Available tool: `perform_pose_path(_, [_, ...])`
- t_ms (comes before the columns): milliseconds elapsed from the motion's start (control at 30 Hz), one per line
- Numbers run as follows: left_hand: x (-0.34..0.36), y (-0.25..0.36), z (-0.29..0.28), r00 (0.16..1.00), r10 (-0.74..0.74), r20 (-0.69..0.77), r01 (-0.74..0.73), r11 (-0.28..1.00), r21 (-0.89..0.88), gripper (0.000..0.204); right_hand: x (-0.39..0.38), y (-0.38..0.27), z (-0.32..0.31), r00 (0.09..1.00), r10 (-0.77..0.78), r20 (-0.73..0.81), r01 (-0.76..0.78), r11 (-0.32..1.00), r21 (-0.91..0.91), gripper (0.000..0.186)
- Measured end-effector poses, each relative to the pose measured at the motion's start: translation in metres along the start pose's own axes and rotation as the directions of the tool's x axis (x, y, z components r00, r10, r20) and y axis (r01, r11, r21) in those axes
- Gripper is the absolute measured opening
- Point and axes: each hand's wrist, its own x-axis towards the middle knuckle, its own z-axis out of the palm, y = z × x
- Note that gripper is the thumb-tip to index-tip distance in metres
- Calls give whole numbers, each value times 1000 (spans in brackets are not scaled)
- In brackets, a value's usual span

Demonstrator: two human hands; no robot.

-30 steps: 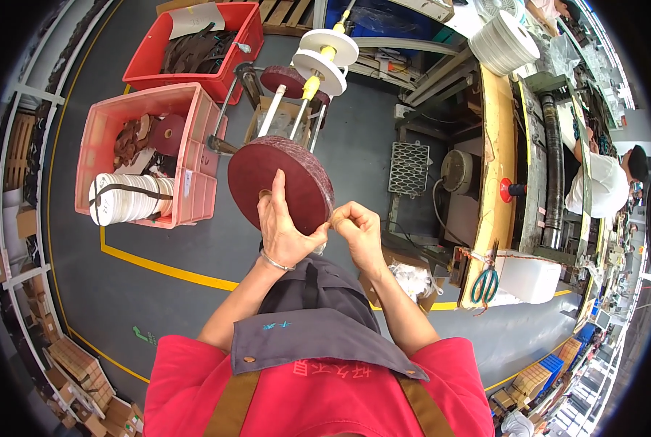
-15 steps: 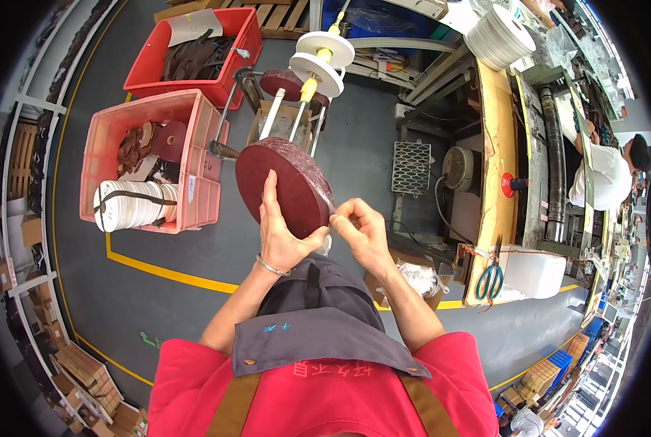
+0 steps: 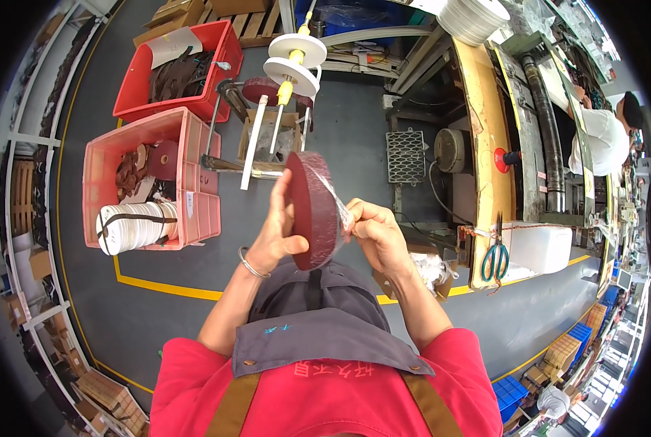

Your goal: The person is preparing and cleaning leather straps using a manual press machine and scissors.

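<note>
A thick maroon roll of wound strip [image 3: 312, 218] is held on edge in front of my body, its flat face turned left. My left hand [image 3: 269, 237] grips it from the left, thumb across the flat face, the other fingers partly hidden behind. On its right side, my right hand [image 3: 375, 231] pinches a pulled-out piece of clear plastic film [image 3: 341, 211] that wraps the rim. Beyond the roll stands a metal rack with a white rod [image 3: 254, 146], apart from the roll. White discs [image 3: 296, 52] sit on another rod with yellow fittings, and another maroon roll [image 3: 256, 89] is behind.
At left are a pink crate [image 3: 205, 188] holding brown pieces and a white spool, and a red crate [image 3: 227, 69] with dark strips. To the right, a wooden bench edge [image 3: 489, 131] carries teal-handled scissors [image 3: 495, 262]. A co-worker [image 3: 602, 138] is at far right.
The maroon roll has turned so its rim shows more, and has moved right, away from the white rod. My right hand has drawn the film outward from the rim.
</note>
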Motion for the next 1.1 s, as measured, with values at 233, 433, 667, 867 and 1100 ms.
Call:
perform_pose_path(233, [-10,17,43,978,-165,-129,148,981,-127,98,-16,-3,0,979,190,68,-167,571,804,32])
perform_pose_path(433, [-13,62,28,995,92,-33,-93,786,-612,72,-54,34,-126,923,119,-366,273,467,841,32])
perform_pose_path(667, [-1,92,-23,957,218,-192,-290,708,-644,60,-209,156,-224,390,330,-859,247,862,443,28])
perform_pose_path(867, [-1,69,-23,940,109,-322,-274,804,-528,53,-263,217,-249,352,-80,-933,-867,347,-357,24])
perform_pose_path(1100, [-1,22,-17,919,-123,-375,-37,920,-391,54,-327,247,-311,-173,-225,-959,-871,490,43,20])
